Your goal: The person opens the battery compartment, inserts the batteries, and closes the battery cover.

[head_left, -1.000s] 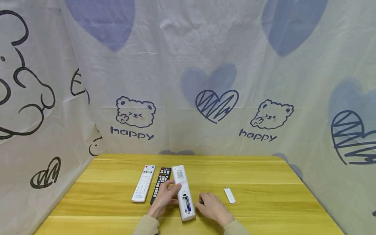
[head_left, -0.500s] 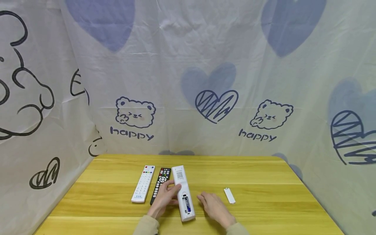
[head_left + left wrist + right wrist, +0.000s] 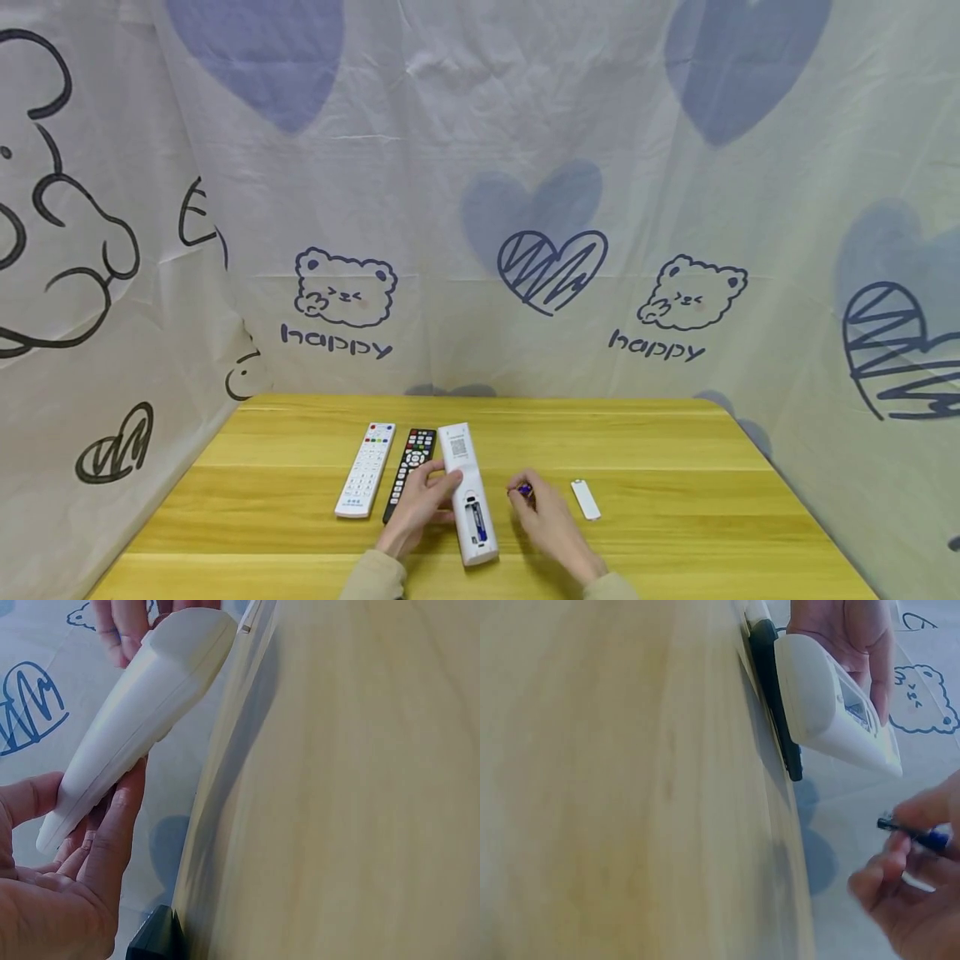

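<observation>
My left hand [image 3: 422,502] grips a white remote control [image 3: 463,467] turned back side up, thumb on one edge and fingers under it. Its battery compartment is uncovered, and one battery [image 3: 477,523] lies in it. In the left wrist view the remote [image 3: 142,712] is tilted, raised off the table. To its right, my right hand [image 3: 547,521] pinches a small dark-blue battery [image 3: 922,837] between thumb and fingers, apart from the remote. A white battery cover [image 3: 586,499] lies on the table just right of that hand.
A white remote [image 3: 366,470] and a black remote [image 3: 412,462] lie button side up on the wooden table [image 3: 675,467], left of the held remote. The left hand overlaps the black one. A patterned cloth [image 3: 480,192] hangs behind the table.
My right hand has shifted slightly right, away from the remote, and turned its fingers so the battery now shows. The left hand and its remote have stayed put.
</observation>
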A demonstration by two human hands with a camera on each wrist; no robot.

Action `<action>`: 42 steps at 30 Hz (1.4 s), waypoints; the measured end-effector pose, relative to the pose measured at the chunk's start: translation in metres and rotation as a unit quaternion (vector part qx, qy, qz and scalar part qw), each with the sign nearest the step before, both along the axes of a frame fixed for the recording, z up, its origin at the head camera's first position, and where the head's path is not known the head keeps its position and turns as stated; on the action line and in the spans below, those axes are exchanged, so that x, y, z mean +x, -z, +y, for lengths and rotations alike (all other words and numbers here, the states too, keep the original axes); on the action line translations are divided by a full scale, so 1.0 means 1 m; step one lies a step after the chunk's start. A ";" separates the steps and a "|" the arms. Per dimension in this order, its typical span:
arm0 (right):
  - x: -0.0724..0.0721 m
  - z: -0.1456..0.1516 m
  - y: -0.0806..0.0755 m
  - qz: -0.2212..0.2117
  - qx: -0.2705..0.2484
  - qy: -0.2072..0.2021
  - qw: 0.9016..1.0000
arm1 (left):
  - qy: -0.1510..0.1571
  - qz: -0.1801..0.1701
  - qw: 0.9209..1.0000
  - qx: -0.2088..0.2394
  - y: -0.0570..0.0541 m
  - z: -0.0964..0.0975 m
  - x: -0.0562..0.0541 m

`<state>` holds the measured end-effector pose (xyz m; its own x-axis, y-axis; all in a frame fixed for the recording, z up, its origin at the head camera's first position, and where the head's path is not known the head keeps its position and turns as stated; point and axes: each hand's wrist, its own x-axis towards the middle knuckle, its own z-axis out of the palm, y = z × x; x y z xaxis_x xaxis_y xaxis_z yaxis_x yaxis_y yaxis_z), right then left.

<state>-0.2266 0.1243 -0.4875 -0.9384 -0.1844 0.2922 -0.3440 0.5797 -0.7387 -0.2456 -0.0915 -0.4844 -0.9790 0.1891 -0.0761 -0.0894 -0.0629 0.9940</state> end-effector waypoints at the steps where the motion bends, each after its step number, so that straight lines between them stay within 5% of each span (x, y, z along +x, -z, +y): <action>1: 0.000 0.000 -0.001 0.004 -0.024 0.002 1.000 | -0.001 -0.001 1.000 0.000 0.000 0.000 0.000; 6: 0.000 0.000 -0.004 -0.023 -0.120 -0.031 0.992 | -0.002 -0.001 1.000 0.003 0.001 0.000 0.001; 11: 0.000 0.001 -0.003 -0.055 -0.139 -0.080 0.985 | -0.002 -0.003 1.000 0.002 0.001 0.001 0.000; 24: 0.001 -0.005 0.000 0.004 -0.184 -0.099 0.978 | 0.001 -0.005 1.000 0.000 0.003 0.001 0.000; 42: 0.006 -0.024 -0.003 0.127 -0.092 -0.136 0.978 | 0.006 -0.001 1.000 0.001 0.003 0.001 -0.001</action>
